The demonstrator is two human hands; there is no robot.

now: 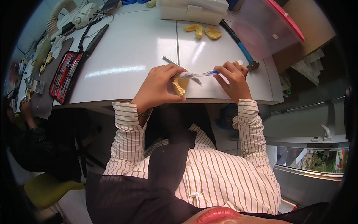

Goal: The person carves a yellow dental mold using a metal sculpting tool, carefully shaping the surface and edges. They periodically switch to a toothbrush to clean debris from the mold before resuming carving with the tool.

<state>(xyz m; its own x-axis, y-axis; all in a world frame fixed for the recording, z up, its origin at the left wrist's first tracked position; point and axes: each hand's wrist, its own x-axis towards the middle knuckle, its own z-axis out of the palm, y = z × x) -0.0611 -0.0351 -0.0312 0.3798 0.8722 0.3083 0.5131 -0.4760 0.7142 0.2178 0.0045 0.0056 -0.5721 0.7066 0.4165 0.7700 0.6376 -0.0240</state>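
1. Cradling the yellow dental cast (181, 86) near the bench's (119, 56) front edge, the left hand (158, 86) is curling around it. Its grip is holding the cast between thumb and fingertips at opposite ends, seemingly so that the middle and the row of teeth are staying uncovered.

2. The right hand (234, 80) is pinching a toothbrush (204, 74) with a blue-tinted handle, its grip narrow around the shaft. By holding it well back from the bristles, the hand is probably leaving room for the head to reach the cast. The bristles are lying across the cast's upper edge; from here I'm not able to tell whether they are pressing on it.

3. A slim metal tool (170, 61) is lying slantwise on the bench, passing beyond the cast and under the toothbrush, perhaps for easy picking up.

4. A blue-handled hammer (242, 48) is resting beyond the right hand, its head towards that hand.

5. Two yellow plaster pieces (194, 30) are sitting side by side in front of a white storage box (192, 9), apparently out of the working space.

6. On the left, a red-lined tool case (67, 74) is lying open, presumably keeping its instruments within view.
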